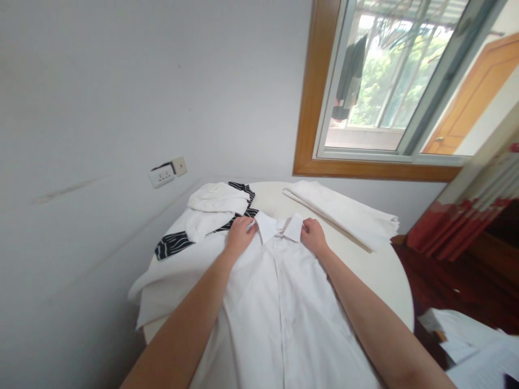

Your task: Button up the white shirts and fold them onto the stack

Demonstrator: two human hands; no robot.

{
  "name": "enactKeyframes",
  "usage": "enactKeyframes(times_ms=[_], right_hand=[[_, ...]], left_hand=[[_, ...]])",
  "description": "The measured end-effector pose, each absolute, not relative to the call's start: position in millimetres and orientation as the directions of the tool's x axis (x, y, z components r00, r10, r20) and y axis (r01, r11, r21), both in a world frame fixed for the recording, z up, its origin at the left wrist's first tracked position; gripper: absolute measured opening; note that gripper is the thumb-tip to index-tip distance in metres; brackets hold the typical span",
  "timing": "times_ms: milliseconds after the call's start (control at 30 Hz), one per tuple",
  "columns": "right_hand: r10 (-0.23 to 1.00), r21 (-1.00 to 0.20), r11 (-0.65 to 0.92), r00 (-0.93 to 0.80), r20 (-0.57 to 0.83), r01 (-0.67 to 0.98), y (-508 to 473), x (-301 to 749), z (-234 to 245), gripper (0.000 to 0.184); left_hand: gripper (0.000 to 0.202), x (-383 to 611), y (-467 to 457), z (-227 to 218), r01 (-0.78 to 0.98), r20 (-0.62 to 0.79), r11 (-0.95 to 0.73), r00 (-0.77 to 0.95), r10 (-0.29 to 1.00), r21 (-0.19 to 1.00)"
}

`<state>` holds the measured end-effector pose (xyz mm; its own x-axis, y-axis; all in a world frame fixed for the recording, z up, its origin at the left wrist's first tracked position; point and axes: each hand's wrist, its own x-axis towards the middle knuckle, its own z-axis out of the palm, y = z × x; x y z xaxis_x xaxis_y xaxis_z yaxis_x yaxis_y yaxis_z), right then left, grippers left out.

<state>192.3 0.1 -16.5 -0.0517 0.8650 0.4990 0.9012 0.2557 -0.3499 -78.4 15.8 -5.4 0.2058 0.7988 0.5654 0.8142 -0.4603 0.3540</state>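
A white collared shirt lies front side up across the round table, its button placket running down the middle toward me. My left hand is closed on the shirt at the left of the collar. On the other side, my right hand pinches the cloth at the right collar point and shoulder. The collar stands between both hands with its two points folded down. One sleeve spreads to the left; the shirt's lower part runs out of view at the bottom.
Crumpled white cloth with black patterned parts lies at the table's back left. Folded white cloth rests at the back right of the white table. Behind are a wall with a socket and a window. Papers are at lower right.
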Motion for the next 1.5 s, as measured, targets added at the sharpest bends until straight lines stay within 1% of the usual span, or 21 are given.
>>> enactKeyframes(times_ms=[167,300,433,567,667,767,867,933,1000,1067,1167,1267,1333,1400,1500], right_hand=[[0.874,-0.344,0.251,-0.06,0.481,0.905,1,193,-16,0.021],[0.879,-0.338,0.23,-0.046,0.475,0.912,2,193,-17,0.021],[0.871,-0.336,0.237,-0.046,0.489,0.912,1,193,-18,0.02],[0.853,-0.345,0.266,-0.053,0.519,0.9,-2,193,-14,0.02],[0.816,-0.362,0.297,-0.038,0.577,0.884,-5,193,2,0.021],[0.772,-0.392,0.294,0.025,0.635,0.872,-12,195,38,0.023],[0.74,-0.362,0.299,0.026,0.673,0.883,-30,200,91,0.026],[0.709,-0.289,0.318,-0.024,0.705,0.903,-51,204,129,0.024],[0.664,-0.19,0.329,-0.083,0.744,0.925,-76,208,166,0.023],[0.609,-0.1,0.337,-0.136,0.781,0.936,-102,211,199,0.02],[0.54,-0.035,0.358,-0.176,0.823,0.933,-138,214,240,0.02],[0.472,-0.01,0.462,-0.236,0.849,0.887,-169,217,276,0.024],[0.411,0.01,0.566,-0.293,0.863,0.824,-191,221,299,0.029],[0.349,0.028,0.651,-0.332,0.876,0.759,-216,225,320,0.034],[0.274,0.045,0.701,-0.328,0.904,0.712,-258,232,342,0.038]], left_hand=[[0.018,-77,14,-5,0.808,0.58,-0.464,0.195,0.791,0.362],[0.017,-75,10,-1,0.806,0.56,-0.461,0.202,0.804,0.371],[0.017,-76,9,-1,0.806,0.571,-0.464,0.198,0.797,0.367],[0.021,-75,9,2,0.815,0.593,-0.481,0.223,0.774,0.321],[0.026,-74,6,22,0.832,0.599,-0.475,0.232,0.766,0.285],[0.028,-75,-1,60,0.827,0.645,-0.495,0.227,0.729,0.268],[0.027,-81,-20,109,0.843,0.691,-0.511,0.269,0.671,0.169],[0.028,-85,-41,141,0.867,0.69,-0.493,0.316,0.651,0.067],[0.028,-86,-67,170,0.888,0.671,-0.46,0.352,0.652,-0.018],[0.025,-85,-96,197,0.903,0.67,-0.425,0.353,0.653,-0.061],[0.023,-82,-136,236,0.931,0.733,-0.359,0.284,0.618,-0.057],[0.024,-81,-169,275,0.944,0.82,-0.329,0.194,0.539,-0.008],[0.026,-82,-188,299,0.924,0.87,-0.382,0.186,0.457,0.003],[0.03,-84,-208,320,0.882,0.901,-0.47,0.227,0.37,-0.03],[0.034,-85,-240,345,0.841,0.915,-0.535,0.279,0.293,-0.085]])
